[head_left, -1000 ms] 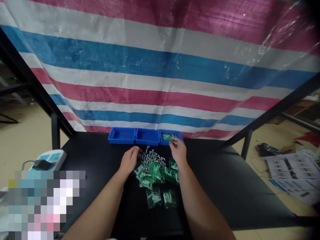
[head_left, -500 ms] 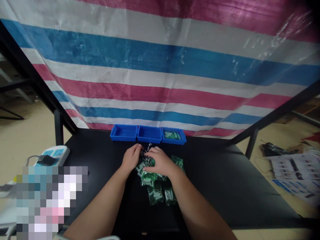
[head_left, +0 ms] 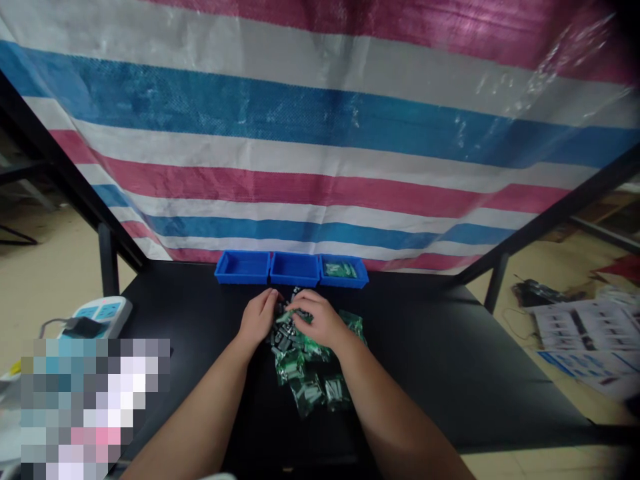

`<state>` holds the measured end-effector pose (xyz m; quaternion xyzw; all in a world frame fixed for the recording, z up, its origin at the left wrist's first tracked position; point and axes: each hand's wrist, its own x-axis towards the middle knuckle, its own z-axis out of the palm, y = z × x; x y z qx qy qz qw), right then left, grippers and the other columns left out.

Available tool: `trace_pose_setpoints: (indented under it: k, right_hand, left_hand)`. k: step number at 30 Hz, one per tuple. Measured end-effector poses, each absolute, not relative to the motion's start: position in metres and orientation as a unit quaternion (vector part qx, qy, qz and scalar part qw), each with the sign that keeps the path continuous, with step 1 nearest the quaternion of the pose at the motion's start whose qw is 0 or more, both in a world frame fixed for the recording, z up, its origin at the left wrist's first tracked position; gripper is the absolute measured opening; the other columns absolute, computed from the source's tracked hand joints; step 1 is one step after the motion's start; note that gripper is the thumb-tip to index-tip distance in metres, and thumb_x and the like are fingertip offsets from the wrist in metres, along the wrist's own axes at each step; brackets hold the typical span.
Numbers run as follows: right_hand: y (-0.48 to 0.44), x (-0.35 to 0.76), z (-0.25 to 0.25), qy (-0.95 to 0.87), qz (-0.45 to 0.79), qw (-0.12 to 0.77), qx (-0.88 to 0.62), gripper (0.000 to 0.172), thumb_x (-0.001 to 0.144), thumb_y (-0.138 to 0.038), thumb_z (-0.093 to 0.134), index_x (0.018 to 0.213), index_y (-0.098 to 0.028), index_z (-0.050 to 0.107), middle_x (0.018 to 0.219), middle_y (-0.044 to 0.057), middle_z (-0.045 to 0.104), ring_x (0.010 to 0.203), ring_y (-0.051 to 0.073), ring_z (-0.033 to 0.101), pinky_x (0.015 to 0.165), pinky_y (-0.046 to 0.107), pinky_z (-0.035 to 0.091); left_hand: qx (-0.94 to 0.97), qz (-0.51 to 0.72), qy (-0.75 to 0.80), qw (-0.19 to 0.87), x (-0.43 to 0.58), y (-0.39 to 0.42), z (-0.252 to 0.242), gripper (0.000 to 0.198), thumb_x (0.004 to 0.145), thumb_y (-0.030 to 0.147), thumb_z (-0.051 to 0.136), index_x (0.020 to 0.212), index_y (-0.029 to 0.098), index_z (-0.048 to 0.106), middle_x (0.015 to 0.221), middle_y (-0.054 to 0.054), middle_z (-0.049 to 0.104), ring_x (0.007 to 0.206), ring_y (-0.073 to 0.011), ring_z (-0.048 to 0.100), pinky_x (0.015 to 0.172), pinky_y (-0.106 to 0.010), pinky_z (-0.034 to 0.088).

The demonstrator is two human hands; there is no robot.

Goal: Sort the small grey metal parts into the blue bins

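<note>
In the middle of the black table lies a pile of small dark and grey parts [head_left: 283, 339], too small to name. At its left edge is my left hand [head_left: 257, 319], fingers together and curled inward; whatever they hold is hidden. From the right, my right hand [head_left: 320, 321] reaches over the pile, its fingers bent. A small pale green piece [head_left: 287, 317] shows at its fingertips, and the grip on it is partly hidden. Clear green-tinted plastic bags [head_left: 307, 393] of small pale parts lie below and beside the right hand, partly under its wrist.
Three blue bins stand in a row behind the pile; the right bin [head_left: 367, 277] contains green-tinted bags. A power strip [head_left: 117, 313] with a black plug sits at the table's left edge. A striped sheet [head_left: 320, 160] hangs behind the table [head_left: 440, 373], between dark frame posts.
The view has shifted slightly. My right fingers have drawn closer together over the pile, and a pale green piece now shows at their tips. My left hand stays beside the pile.
</note>
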<state>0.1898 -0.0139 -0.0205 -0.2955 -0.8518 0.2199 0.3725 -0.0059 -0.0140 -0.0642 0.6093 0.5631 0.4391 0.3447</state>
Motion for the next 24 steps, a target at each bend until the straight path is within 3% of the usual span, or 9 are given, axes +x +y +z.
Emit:
trace_pose_setpoints:
  k: [5,8,12,19,24]
  right_hand:
    - [0.011,0.223,-0.033,-0.707,0.127,0.560,-0.413,0.019,0.092,-0.023,0.060,0.110,-0.022,0.067,0.098,0.006,0.069,0.087,0.019,0.066,0.081,0.034,0.054]
    - [0.028,0.248,-0.040,-0.628,0.043,0.606,-0.486,0.016,0.093,-0.030,0.060,0.103,-0.020,0.067,0.095,0.006,0.070,0.084,0.021,0.067,0.080,0.035,0.054]
    - [0.040,0.269,-0.045,-0.591,-0.033,0.577,-0.562,0.023,0.095,-0.033,0.053,0.104,-0.018,0.068,0.099,0.010,0.071,0.091,0.024,0.065,0.085,0.038,0.051]
    - [0.037,0.259,-0.049,-0.669,-0.056,0.395,-0.628,0.019,0.090,-0.030,0.058,0.098,-0.024,0.074,0.104,0.008,0.072,0.109,0.029,0.056,0.105,0.051,0.031]
    - [0.031,0.253,-0.048,-0.678,-0.069,0.378,-0.627,0.025,0.090,-0.034,0.059,0.107,-0.027,0.076,0.112,0.009,0.065,0.108,0.031,0.051,0.103,0.051,0.032]
  left_hand:
    - [0.592,0.441,0.574,0.355,-0.005,-0.012,-0.066,0.046,0.098,0.053,0.038,0.087,0.022,0.069,0.068,0.000,0.061,0.067,-0.0175,0.057,0.063,-0.027,0.041]
    - [0.591,0.442,0.575,0.353,-0.005,-0.013,-0.065,0.046,0.098,0.053,0.038,0.087,0.022,0.070,0.069,0.000,0.062,0.068,-0.0184,0.058,0.064,-0.027,0.041]
    - [0.599,0.438,0.572,0.349,-0.005,-0.014,-0.062,0.046,0.098,0.052,0.037,0.086,0.022,0.070,0.069,-0.001,0.062,0.068,-0.0181,0.058,0.063,-0.027,0.041]
    - [0.600,0.440,0.569,0.350,-0.005,-0.014,-0.063,0.046,0.098,0.052,0.038,0.085,0.021,0.069,0.068,0.000,0.061,0.063,-0.0167,0.057,0.060,-0.026,0.040]
    - [0.606,0.434,0.570,0.346,-0.005,-0.015,-0.062,0.044,0.099,0.051,0.039,0.086,0.021,0.069,0.068,0.001,0.060,0.065,-0.0162,0.057,0.061,-0.026,0.039]
